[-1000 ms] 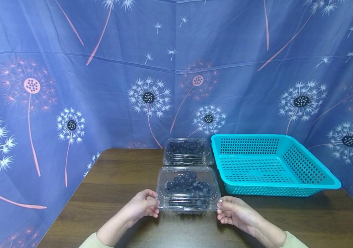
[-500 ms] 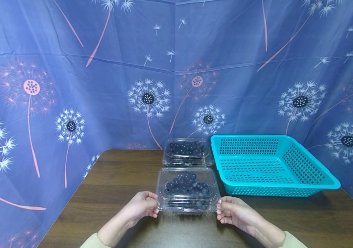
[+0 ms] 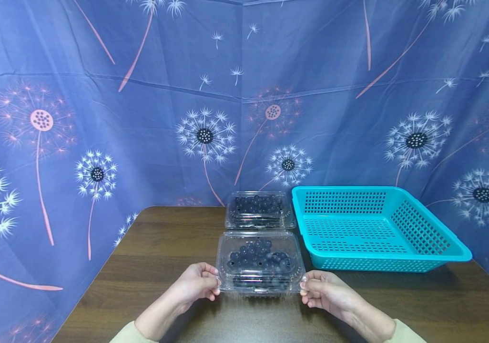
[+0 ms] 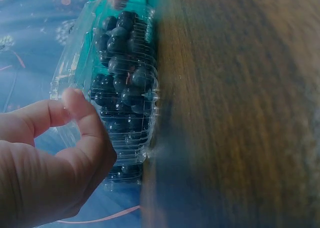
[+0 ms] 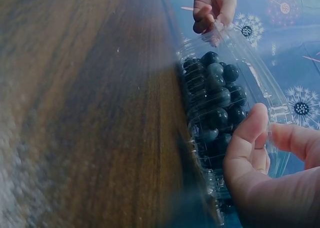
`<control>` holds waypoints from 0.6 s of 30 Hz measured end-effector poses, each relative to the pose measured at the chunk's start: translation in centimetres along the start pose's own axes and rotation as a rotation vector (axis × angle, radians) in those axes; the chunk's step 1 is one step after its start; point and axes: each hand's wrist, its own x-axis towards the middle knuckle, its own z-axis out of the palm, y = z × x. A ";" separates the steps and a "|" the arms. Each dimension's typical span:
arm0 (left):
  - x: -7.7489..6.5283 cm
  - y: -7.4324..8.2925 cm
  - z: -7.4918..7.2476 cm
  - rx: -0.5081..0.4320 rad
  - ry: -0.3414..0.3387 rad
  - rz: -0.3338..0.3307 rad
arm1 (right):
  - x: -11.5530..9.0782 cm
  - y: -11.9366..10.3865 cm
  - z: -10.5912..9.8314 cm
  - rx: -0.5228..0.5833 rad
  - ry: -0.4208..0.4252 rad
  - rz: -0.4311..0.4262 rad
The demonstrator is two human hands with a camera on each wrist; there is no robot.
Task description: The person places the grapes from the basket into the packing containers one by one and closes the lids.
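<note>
A clear plastic clamshell box (image 3: 261,289) of dark grapes (image 3: 256,255) sits at the middle of the table, its lid down. At its front left corner, my left hand (image 3: 197,286) pinches the rim between thumb and fingers. My right hand (image 3: 330,293) grips the front right corner the same way. In the left wrist view, the thumb and index finger meet at the edge of the lid. The right wrist view shows grapes (image 5: 218,95) through the clear wall, with the left hand (image 5: 215,7) at the far end. Directly behind stands a second clamshell box (image 3: 259,225) of grapes.
To the right of the boxes is a turquoise perforated plastic basket (image 3: 377,257) with nothing in it. The brown wooden table (image 3: 163,247) ends at a blue dandelion-print cloth (image 3: 141,143) hanging behind it and at both sides.
</note>
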 end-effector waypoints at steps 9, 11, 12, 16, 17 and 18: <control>0.1 0.0 -0.1 0.029 0.018 -0.003 | 0.1 -0.1 -0.2 0.010 -0.021 0.007; 0.1 0.0 -0.1 0.034 0.016 -0.006 | 0.1 0.0 -0.2 0.014 -0.024 0.008; 0.1 0.0 -0.1 0.035 0.014 -0.007 | 0.1 0.0 -0.2 0.016 -0.024 0.007; 0.1 0.0 -0.2 0.043 0.014 -0.014 | 0.1 0.0 -0.1 0.021 -0.025 0.007; 0.1 0.0 -0.2 0.043 0.015 -0.014 | 0.1 0.0 -0.1 0.022 -0.023 0.007; 0.1 0.0 -0.2 0.043 0.015 -0.013 | 0.1 0.0 -0.1 0.021 -0.021 0.011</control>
